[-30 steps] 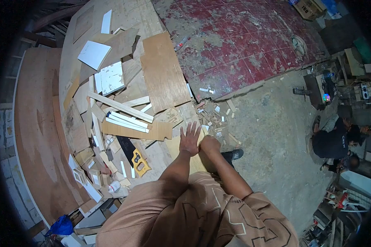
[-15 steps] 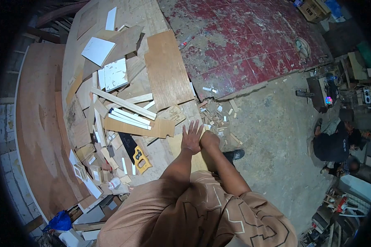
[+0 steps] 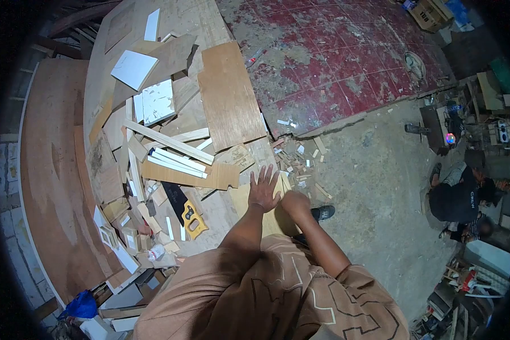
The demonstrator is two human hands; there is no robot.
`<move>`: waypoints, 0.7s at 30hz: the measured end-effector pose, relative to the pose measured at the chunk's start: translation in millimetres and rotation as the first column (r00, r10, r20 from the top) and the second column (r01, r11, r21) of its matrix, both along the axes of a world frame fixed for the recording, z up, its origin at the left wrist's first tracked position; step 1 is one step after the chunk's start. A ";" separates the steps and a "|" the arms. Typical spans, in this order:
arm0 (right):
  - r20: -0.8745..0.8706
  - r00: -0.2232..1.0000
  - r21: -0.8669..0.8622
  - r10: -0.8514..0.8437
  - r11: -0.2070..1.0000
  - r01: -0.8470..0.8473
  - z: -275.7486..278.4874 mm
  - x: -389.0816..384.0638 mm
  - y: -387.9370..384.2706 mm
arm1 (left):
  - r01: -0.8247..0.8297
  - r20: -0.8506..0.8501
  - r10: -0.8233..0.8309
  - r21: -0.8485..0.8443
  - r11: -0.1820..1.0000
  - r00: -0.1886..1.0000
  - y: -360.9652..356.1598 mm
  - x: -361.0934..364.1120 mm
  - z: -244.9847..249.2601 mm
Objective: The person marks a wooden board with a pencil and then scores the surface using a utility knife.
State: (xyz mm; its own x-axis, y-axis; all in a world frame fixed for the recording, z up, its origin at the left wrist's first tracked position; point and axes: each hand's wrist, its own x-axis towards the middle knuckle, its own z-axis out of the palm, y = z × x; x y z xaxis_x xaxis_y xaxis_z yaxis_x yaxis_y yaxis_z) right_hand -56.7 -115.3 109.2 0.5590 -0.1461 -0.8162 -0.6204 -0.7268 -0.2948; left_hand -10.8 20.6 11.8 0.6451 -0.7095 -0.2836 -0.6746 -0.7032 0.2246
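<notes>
Left hand (image 3: 263, 191)'s splayed on board (image 3: 272, 222), right hand (image 3: 296, 205)'s fisted, grip unclear; "CREW" shirt (image 3: 454, 202) right of fingers, red tiles (image 3: 337, 65) beyond.

The word "CREW" stands in pale capitals on the black cloth shirt (image 3: 452, 199) of a person (image 3: 464, 188) at the right. At the far right, a brown rectangular cardboard box (image 3: 428, 17) bears a dark number, 160 or 180: its middle digit is too blurred to tell.
</notes>
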 end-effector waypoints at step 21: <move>0.105 0.992 -0.070 -0.073 0.994 0.081 -55.7 1.2 10.4 | 0.009 0.004 -0.009 -0.002 1.000 1.000 -1.7 -1.6 5.1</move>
